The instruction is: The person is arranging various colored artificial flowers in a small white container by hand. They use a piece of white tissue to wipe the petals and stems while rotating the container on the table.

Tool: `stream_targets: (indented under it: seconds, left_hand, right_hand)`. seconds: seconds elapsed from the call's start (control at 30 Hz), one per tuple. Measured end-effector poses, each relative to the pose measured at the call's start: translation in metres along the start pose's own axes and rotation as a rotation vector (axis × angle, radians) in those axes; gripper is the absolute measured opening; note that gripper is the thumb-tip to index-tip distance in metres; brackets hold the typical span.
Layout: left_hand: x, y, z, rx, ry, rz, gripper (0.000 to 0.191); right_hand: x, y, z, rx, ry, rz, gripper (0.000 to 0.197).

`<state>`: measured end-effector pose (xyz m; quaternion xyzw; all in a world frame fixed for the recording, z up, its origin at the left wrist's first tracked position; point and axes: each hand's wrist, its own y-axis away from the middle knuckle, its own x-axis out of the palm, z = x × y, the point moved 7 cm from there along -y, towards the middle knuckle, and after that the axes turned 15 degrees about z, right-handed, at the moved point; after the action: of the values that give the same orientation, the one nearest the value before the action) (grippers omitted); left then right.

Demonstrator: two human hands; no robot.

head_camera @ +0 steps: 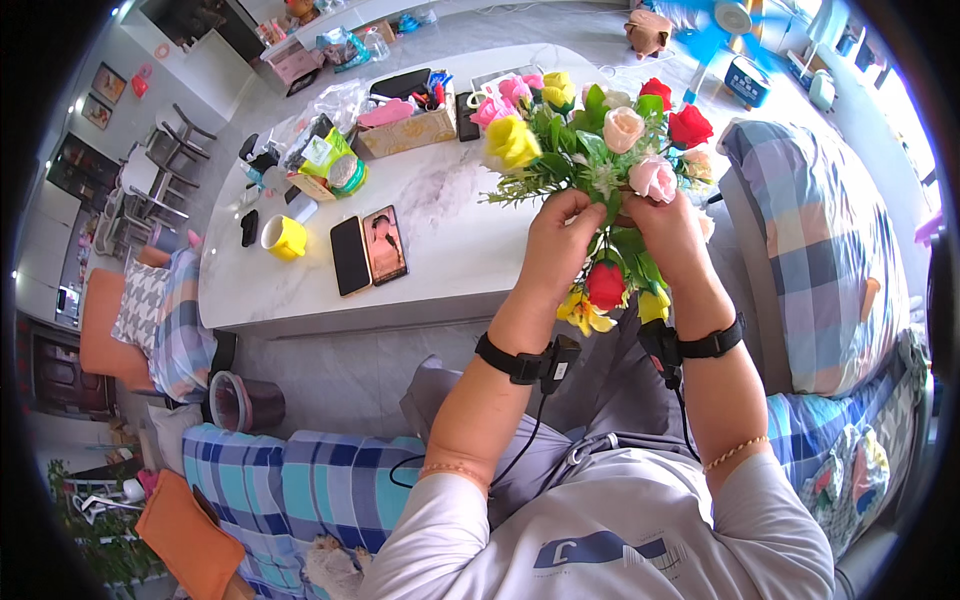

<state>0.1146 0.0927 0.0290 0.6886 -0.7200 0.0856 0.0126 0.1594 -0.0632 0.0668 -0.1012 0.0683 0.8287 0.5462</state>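
A bouquet of roses and green leaves (pixel 592 142), apparently artificial, is held up over the right end of the table. My left hand (pixel 562 229) pinches the greenery at its middle, thumb against the bent fingers. Close beside it, my right hand (pixel 664 232) has its fingers curled into the same greenery; leaves and blooms hide some of its fingertips. Yellow, pink, peach and red blooms stand above my hands. Below and between my wrists hang a red rose (pixel 606 285), a yellow lily-like flower (pixel 583 311) and a yellow bud (pixel 653 305).
On the marble-topped table (pixel 450 240) are two smartphones (pixel 351 256), a yellow mug (pixel 285 237), a green-yellow package (pixel 330 161) and a filled patterned box (pixel 412 131). A checked-cloth seat (pixel 825 262) stands right. A waste bin (pixel 259 403) is left; a blue fan (pixel 724 37) is beyond.
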Motion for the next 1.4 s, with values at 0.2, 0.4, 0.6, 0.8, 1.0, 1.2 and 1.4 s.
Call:
stream_targets:
  seconds: [0.2, 0.4, 0.6, 0.8, 1.0, 1.2, 1.4]
  left_hand:
    - [0.004, 0.0, -0.009, 0.1, -0.132, 0.022, 0.015]
    - [0.009, 0.0, -0.008, 0.134, -0.31, 0.067, 0.012]
    - [0.013, 0.002, -0.015, 0.253, -0.395, 0.077, 0.01]
    - [0.009, 0.004, -0.012, -0.004, -0.287, 0.091, 0.013]
    - [-0.002, 0.001, 0.002, -0.061, 0.171, -0.002, 0.018]
    - [0.004, -0.002, 0.004, -0.008, 0.216, -0.003, 0.018]
    - [0.006, 0.001, -0.008, -0.011, 0.417, 0.035, 0.026]
  right_hand:
    - [0.004, 0.001, -0.008, 0.048, -0.65, 0.122, 0.024]
    - [0.005, -0.005, 0.003, -0.071, -0.411, 0.129, 0.032]
    - [0.003, -0.015, -0.018, -0.046, -0.399, 0.118, 0.037]
    - [0.0, -0.015, -0.018, 0.03, -0.142, -0.014, 0.032]
    - [0.005, -0.011, -0.006, 0.014, -0.062, 0.044, 0.029]
    - [0.017, 0.006, 0.016, -0.014, -0.025, 0.191, 0.02]
    - [0.017, 0.015, 0.015, 0.012, -0.159, 0.274, 0.035]
